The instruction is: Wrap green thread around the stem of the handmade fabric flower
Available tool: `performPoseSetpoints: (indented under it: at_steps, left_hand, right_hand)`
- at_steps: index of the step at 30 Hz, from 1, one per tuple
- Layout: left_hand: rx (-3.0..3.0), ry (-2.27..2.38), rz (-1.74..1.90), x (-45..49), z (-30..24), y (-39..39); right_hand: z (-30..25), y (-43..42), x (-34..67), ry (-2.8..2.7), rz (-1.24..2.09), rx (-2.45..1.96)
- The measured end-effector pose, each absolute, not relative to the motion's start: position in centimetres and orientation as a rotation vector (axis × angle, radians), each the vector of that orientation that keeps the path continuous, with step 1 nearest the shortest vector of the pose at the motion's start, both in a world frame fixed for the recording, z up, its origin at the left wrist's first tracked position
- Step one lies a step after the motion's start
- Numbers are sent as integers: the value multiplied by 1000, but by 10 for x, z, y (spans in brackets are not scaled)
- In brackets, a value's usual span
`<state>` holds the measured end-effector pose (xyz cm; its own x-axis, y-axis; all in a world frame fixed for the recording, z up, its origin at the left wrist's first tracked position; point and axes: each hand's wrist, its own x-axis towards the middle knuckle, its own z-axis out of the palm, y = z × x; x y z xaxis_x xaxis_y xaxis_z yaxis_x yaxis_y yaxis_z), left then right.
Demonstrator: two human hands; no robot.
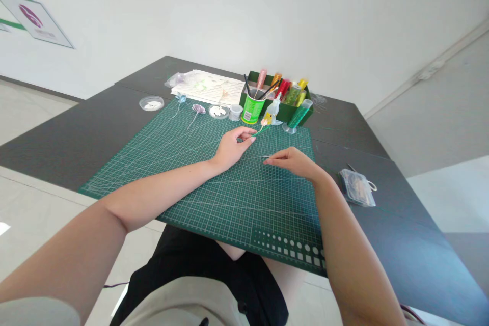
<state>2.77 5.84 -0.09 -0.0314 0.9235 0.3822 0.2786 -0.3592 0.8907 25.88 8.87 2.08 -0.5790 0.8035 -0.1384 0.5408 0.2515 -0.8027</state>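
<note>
My left hand (pixel 234 148) is over the middle of the green cutting mat (pixel 214 183), its thumb and fingers pinched on a thin green stem (pixel 261 132). A small pale pink bud (pixel 264 123) shows just above the stem; whether the two are joined I cannot tell. To the right, my right hand (pixel 292 161) is closed with its fingertips pointing left. From those fingertips sticks out a thin silvery tool (pixel 266 156), too small to name exactly. A gap separates the two hands.
Behind the hands stand a green can of brushes (pixel 252 111), a glue bottle (pixel 272 109) and a dark green box (pixel 281 112) with glitter tubes. Wire flowers, including a purple one (pixel 198 109), lie left. A clear plastic case (pixel 357 187) sits right.
</note>
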Motion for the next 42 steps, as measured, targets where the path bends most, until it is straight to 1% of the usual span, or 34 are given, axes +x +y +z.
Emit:
performPoseSetpoints:
  at_steps: [3, 6, 10, 15, 18, 22, 29, 36, 42]
  left_hand:
    - [1614, 1249, 1436, 25, -5, 66]
    - [1572, 1221, 1448, 24, -9, 70]
    - [1547, 1168, 1430, 26, -10, 68]
    - [1557, 1121, 1394, 29, -9, 61]
    - [1554, 1108, 1389, 30, -10, 60]
    - [1536, 1090, 1385, 33, -11, 59]
    - [1441, 1041, 1338, 40, -6, 50]
    - [1237, 1042, 1310, 47, -8, 42]
    - [1124, 1065, 1343, 46, -8, 42]
  right_hand:
    - [23, 87, 258, -2200, 1226, -1245]
    - [24, 87, 257, -2083, 1121, -1287]
    - [19, 95, 259, -1853, 899, -1361]
    - [5, 109, 269, -1595, 545, -1501]
    - [1, 110, 270, -1541, 456, -1496]
    - [3, 102, 254, -1610, 552, -1379]
    - [7, 70, 206, -1739, 980, -1136]
    - [8, 55, 194, -1579, 1011, -1199]
    - [7, 58, 193, -1482, 1155, -1212]
